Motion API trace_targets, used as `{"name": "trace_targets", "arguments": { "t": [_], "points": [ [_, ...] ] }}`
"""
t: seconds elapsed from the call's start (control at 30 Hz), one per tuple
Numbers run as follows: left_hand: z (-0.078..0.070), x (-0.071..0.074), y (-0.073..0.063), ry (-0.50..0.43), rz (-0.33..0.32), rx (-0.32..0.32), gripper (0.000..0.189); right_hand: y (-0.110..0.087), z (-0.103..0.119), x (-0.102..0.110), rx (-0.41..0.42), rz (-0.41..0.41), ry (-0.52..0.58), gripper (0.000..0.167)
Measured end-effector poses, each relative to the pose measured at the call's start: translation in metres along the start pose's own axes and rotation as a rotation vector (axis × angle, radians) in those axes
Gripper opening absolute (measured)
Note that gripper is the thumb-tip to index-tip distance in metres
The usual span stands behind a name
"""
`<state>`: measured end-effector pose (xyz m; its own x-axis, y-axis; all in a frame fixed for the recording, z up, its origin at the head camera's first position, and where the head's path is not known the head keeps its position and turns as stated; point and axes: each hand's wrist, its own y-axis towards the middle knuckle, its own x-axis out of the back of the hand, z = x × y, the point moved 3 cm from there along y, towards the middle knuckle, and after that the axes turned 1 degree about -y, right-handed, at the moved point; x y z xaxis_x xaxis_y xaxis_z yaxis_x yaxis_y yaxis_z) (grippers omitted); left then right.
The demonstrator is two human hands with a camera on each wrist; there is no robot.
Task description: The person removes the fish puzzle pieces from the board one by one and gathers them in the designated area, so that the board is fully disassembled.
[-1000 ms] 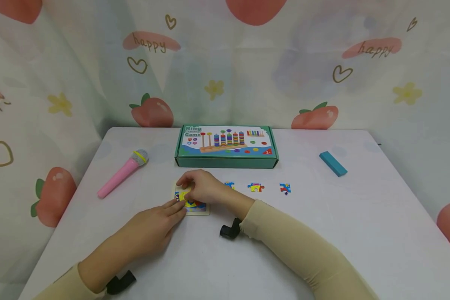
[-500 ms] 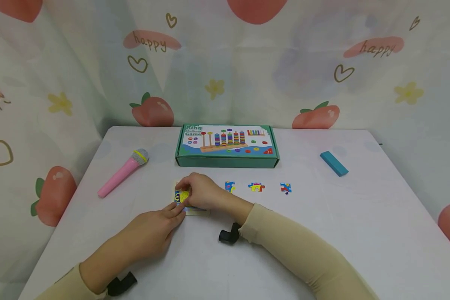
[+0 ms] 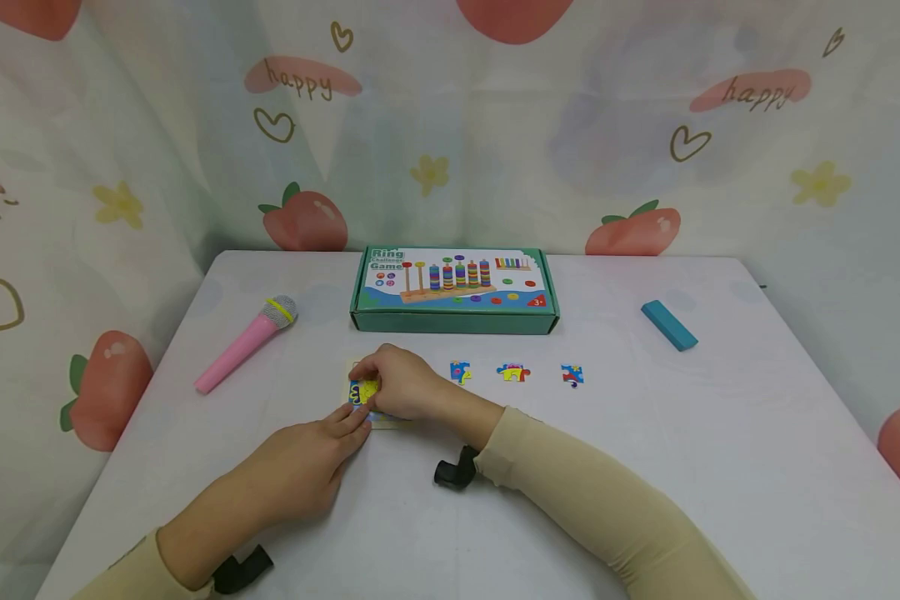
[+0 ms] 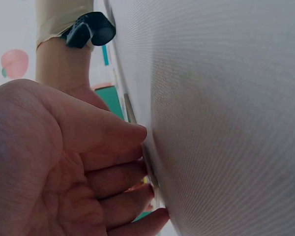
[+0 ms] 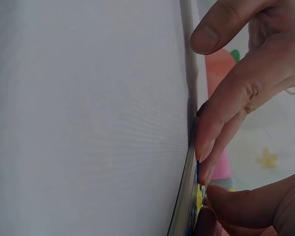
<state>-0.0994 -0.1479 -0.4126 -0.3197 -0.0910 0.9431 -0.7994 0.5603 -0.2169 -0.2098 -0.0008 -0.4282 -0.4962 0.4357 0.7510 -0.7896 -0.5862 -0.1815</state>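
A small jigsaw puzzle board [image 3: 358, 393] with a yellow and blue picture lies on the white table, mostly covered by both hands. My left hand [image 3: 307, 462] rests its extended fingertips at the board's near left edge, holding it. My right hand [image 3: 401, 385] bends over the board from the right. In the right wrist view, its thumb [image 5: 236, 201] and fingertip come together low over the picture, pinching a puzzle piece that is almost wholly hidden. Three loose puzzle pieces, one of them a yellow and red piece [image 3: 513, 372], lie in a row right of the board.
A green ring game box [image 3: 453, 287] lies behind the board. A pink toy microphone [image 3: 243, 348] is at the left, and a teal block [image 3: 669, 326] at the right. Black wrist mounts [image 3: 456, 468] stick out below both sleeves. A printed curtain [image 3: 495, 150] hangs behind.
My right hand has lowered slightly towards the near side of the board, covering more of its lower right and uncovering the nearest loose piece. My left hand stays in place.
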Motion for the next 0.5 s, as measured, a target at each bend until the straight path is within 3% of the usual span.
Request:
{"name": "trace_targets", "arguments": {
  "t": [0.23,0.5],
  "points": [
    [0.0003,-0.0016,0.0020,0.006,0.027,0.034,0.052,-0.0008,0.0017,0.0005,0.001,0.008,-0.010,0.042],
    [-0.0006,-0.0014,0.0015,0.008,0.015,0.022,0.051,-0.0005,0.0020,0.0028,0.006,0.015,-0.012,0.041]
  ]
}}
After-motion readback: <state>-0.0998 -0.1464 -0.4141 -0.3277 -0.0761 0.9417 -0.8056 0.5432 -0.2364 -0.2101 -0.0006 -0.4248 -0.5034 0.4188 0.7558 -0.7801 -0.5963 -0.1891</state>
